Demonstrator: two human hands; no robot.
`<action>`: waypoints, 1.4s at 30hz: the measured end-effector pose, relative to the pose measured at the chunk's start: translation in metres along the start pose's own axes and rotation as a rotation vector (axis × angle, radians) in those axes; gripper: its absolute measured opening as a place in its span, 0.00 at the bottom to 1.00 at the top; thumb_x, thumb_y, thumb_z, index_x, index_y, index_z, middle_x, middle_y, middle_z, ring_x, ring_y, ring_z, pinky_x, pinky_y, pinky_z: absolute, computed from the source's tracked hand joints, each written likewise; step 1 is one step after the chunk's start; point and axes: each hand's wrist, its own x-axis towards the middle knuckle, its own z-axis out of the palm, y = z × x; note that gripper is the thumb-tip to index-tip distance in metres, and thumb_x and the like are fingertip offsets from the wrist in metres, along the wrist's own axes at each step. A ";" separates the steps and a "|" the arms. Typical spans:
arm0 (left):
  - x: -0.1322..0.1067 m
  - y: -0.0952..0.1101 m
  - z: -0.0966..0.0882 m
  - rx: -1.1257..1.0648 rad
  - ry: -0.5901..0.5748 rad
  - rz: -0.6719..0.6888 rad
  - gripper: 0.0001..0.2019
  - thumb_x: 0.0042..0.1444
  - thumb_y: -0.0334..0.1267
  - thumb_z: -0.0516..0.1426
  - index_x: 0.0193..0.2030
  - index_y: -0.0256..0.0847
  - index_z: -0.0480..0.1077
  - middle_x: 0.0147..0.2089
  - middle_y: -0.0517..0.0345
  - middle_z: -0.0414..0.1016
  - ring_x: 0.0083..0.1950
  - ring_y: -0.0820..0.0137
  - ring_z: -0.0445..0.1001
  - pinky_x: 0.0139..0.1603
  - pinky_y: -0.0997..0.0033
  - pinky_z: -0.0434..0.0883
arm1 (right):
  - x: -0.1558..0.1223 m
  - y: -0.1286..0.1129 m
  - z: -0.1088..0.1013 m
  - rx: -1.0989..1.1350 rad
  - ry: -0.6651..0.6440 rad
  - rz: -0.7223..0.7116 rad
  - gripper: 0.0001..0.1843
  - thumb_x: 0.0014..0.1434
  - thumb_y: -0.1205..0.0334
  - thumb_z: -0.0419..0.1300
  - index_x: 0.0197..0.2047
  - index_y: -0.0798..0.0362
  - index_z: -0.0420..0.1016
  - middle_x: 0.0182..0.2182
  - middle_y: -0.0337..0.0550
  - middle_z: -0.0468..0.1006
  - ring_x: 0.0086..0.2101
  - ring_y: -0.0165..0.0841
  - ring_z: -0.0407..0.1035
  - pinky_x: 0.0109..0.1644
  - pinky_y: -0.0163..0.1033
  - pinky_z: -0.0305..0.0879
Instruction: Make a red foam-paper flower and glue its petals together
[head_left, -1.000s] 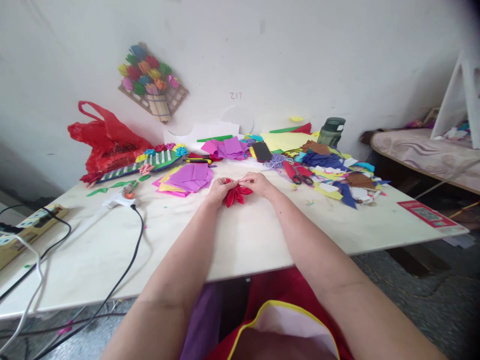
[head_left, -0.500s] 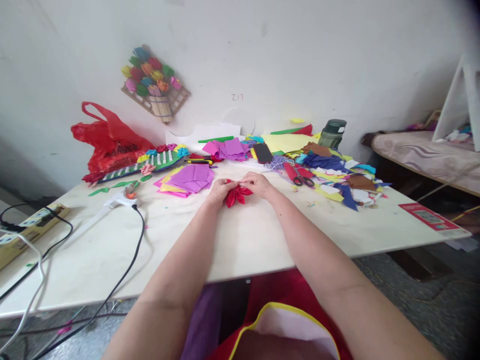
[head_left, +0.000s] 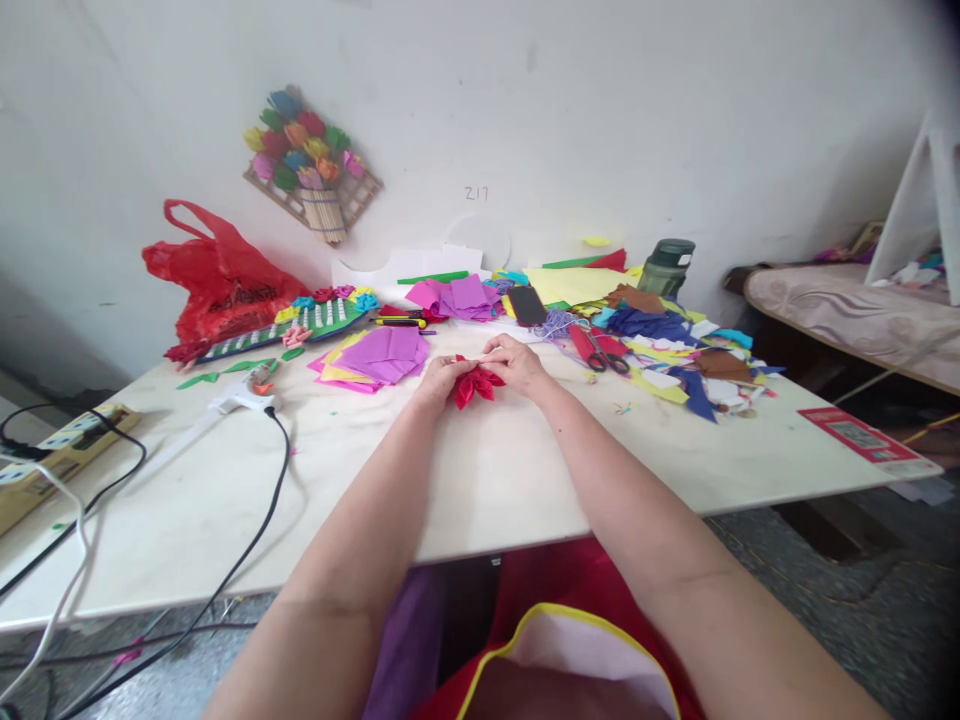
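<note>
My left hand point(head_left: 441, 378) and right hand point(head_left: 517, 365) still pinch the flower point(head_left: 474, 386) on the table point(head_left: 487, 480); only the right has crept slightly over its top.

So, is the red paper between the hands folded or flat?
Folded: the red paper shows several pointed petals, pinched between left hand and right hand.

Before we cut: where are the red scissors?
In the head view, the red scissors lie right of the right hand holding the red paper flower, beside blue paper scraps.
</note>
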 end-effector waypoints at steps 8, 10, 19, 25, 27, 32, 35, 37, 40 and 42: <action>0.004 -0.003 0.001 -0.070 0.104 -0.044 0.24 0.44 0.59 0.64 0.21 0.37 0.70 0.20 0.52 0.73 0.22 0.70 0.70 0.26 0.70 0.64 | 0.002 -0.003 0.001 0.129 -0.005 0.045 0.05 0.51 0.65 0.65 0.29 0.48 0.84 0.40 0.41 0.76 0.36 0.31 0.71 0.44 0.40 0.68; 0.006 -0.004 0.000 -0.059 0.121 -0.034 0.25 0.45 0.60 0.63 0.20 0.38 0.69 0.18 0.53 0.71 0.21 0.70 0.70 0.25 0.70 0.63 | 0.001 -0.004 0.000 0.124 -0.007 0.041 0.05 0.51 0.66 0.66 0.29 0.48 0.84 0.40 0.41 0.76 0.38 0.32 0.71 0.46 0.41 0.68; 0.010 -0.004 -0.001 -0.026 0.174 -0.055 0.23 0.45 0.59 0.64 0.21 0.39 0.68 0.17 0.54 0.70 0.22 0.68 0.71 0.26 0.69 0.63 | 0.002 -0.004 0.002 0.077 0.015 0.034 0.06 0.50 0.67 0.65 0.29 0.47 0.83 0.44 0.39 0.76 0.35 0.30 0.70 0.44 0.39 0.68; 0.005 0.004 0.003 -0.078 0.215 -0.127 0.24 0.51 0.59 0.58 0.20 0.39 0.67 0.20 0.51 0.73 0.21 0.67 0.71 0.25 0.69 0.64 | 0.001 -0.005 -0.001 0.058 0.002 0.030 0.06 0.50 0.67 0.65 0.28 0.48 0.83 0.44 0.40 0.76 0.35 0.30 0.70 0.45 0.40 0.68; 0.005 0.005 0.004 -0.090 0.230 -0.146 0.24 0.52 0.60 0.57 0.21 0.39 0.68 0.20 0.50 0.73 0.22 0.66 0.71 0.25 0.68 0.65 | 0.000 -0.006 -0.001 0.052 -0.001 0.020 0.05 0.50 0.66 0.65 0.28 0.48 0.83 0.44 0.40 0.76 0.34 0.30 0.70 0.44 0.39 0.68; 0.005 0.006 0.003 -0.113 0.252 -0.151 0.23 0.52 0.59 0.57 0.20 0.40 0.66 0.18 0.53 0.70 0.19 0.69 0.68 0.23 0.70 0.63 | 0.000 -0.008 -0.002 0.017 -0.011 0.019 0.06 0.51 0.67 0.65 0.29 0.48 0.83 0.46 0.40 0.75 0.32 0.28 0.69 0.43 0.39 0.67; 0.002 0.009 0.002 -0.102 0.203 -0.172 0.27 0.50 0.64 0.56 0.20 0.39 0.67 0.18 0.53 0.71 0.19 0.70 0.68 0.23 0.71 0.63 | 0.000 -0.008 -0.002 0.007 -0.008 0.024 0.05 0.51 0.66 0.65 0.29 0.47 0.83 0.46 0.40 0.76 0.34 0.30 0.70 0.44 0.39 0.67; 0.000 0.011 0.002 -0.085 0.149 -0.184 0.30 0.48 0.68 0.55 0.20 0.39 0.67 0.18 0.52 0.70 0.19 0.70 0.68 0.23 0.71 0.63 | 0.000 -0.007 -0.002 -0.001 -0.008 0.021 0.05 0.52 0.66 0.65 0.29 0.47 0.83 0.46 0.39 0.76 0.33 0.29 0.69 0.43 0.39 0.67; -0.002 0.011 0.002 -0.065 0.098 -0.166 0.31 0.47 0.69 0.55 0.21 0.38 0.67 0.19 0.54 0.70 0.19 0.71 0.68 0.23 0.72 0.62 | 0.000 -0.007 -0.003 -0.031 -0.013 0.011 0.05 0.52 0.65 0.65 0.30 0.47 0.83 0.45 0.39 0.76 0.32 0.28 0.69 0.43 0.38 0.67; -0.001 0.009 0.003 -0.054 0.097 -0.137 0.28 0.49 0.65 0.58 0.21 0.38 0.66 0.19 0.56 0.70 0.19 0.72 0.68 0.23 0.73 0.63 | 0.000 -0.007 -0.004 -0.064 -0.022 0.002 0.06 0.53 0.65 0.64 0.31 0.48 0.83 0.45 0.39 0.76 0.32 0.28 0.69 0.42 0.38 0.67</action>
